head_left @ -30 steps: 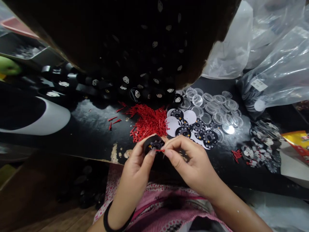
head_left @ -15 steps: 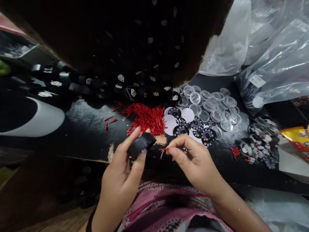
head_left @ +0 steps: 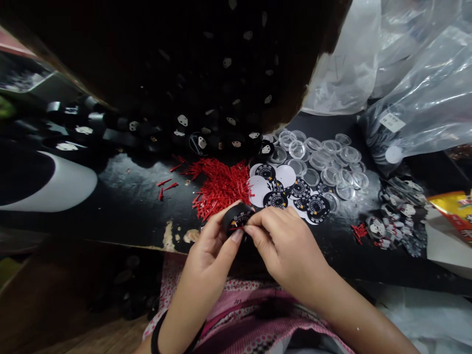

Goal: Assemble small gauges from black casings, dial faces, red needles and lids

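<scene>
My left hand (head_left: 212,258) is closed round a short black gauge housing (head_left: 230,216), tilted so that its dial face with white markings shows. At that face, my right hand (head_left: 287,241) pinches a small red gauge needle (head_left: 237,227); its end lies over the dial, and I cannot tell whether it touches. Just beyond my hands lies a heap of red needles (head_left: 223,184). Right of the heap are loose black printed dials (head_left: 276,200) and white discs (head_left: 260,189), partly overlapping. Clear round covers (head_left: 330,160) are spread behind them.
Black housings (head_left: 147,130) crowd the back under a dark overhang. A white curved piece (head_left: 77,182) stands at the left. Plastic bags (head_left: 427,98) fill the back right, with a pile of small parts (head_left: 401,216) and a yellow-red packet (head_left: 453,211) in front.
My left hand has turned the housing so its dial faces me and moved it right. My right hand has brought the red needle left to the dial; the hands now meet.
</scene>
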Demonstrator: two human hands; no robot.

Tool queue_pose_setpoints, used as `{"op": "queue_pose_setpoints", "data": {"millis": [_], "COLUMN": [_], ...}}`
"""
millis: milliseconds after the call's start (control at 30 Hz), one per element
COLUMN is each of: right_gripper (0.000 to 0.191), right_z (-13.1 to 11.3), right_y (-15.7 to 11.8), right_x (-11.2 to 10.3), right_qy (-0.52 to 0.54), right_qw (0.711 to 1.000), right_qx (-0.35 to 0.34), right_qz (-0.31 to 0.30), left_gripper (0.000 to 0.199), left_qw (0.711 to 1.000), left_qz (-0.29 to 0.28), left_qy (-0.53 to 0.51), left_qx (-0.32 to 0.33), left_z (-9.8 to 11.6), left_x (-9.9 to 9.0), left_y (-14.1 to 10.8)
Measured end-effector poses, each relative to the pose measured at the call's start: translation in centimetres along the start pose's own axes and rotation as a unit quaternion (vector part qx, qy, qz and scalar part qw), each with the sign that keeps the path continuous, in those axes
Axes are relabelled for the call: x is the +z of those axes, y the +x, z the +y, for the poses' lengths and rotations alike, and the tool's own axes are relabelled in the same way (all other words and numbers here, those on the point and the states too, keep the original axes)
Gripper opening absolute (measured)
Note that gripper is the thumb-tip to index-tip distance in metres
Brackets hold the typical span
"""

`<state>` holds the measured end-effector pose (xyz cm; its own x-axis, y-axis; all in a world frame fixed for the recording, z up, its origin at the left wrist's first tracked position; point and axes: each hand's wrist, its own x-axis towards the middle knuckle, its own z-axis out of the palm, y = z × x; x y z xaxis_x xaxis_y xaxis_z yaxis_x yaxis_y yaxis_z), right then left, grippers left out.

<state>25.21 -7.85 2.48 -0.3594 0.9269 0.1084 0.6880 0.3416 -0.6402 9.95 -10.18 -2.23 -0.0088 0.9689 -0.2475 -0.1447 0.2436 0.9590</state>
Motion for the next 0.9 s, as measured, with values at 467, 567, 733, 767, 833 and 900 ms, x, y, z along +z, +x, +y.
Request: {"op": "queue_pose_setpoints", "data": {"millis": [467,567,733,767,833,900], "right_gripper": [0.020,0.022,0.016,0.009,0.010,0.014], "right_z": [-0.7,-0.7,-0.1,0.1,0.5,0.8], "right_y": [-0.8,-0.8,-0.7,-0.6,-0.3,0.0], "right_x": [0.6,0.5,0.0,-0.1,-0.3,-0.3], "right_qy": [0.041,0.045,0.031,0.017,-0.031,-0.096], "right_qw": [0.999,0.998,0.999,0.999,0.998,0.992], "right_qx": [0.036,0.045,0.011,-0.010,-0.052,-0.079], "right_qz": [0.000,0.005,0.022,0.028,0.029,0.016], "left_gripper": [0.023,0.027,0.027,0.031,0.040,0.045], "left_qw": [0.964,0.964,0.998,0.999,0.997,0.997], "left_qz": [0.057,0.056,-0.018,-0.031,-0.042,-0.029], "left_qy": [0.229,0.227,0.053,0.017,-0.015,0.013], "left_qx": [0.126,0.126,-0.009,-0.037,-0.067,-0.073], "left_z": [1.7,1.6,0.7,0.6,0.5,0.4], "left_x": [0.6,0.5,-0.2,-0.3,-0.4,-0.4], "left_y": [-0.8,-0.8,-0.2,0.0,0.1,0.1]}}
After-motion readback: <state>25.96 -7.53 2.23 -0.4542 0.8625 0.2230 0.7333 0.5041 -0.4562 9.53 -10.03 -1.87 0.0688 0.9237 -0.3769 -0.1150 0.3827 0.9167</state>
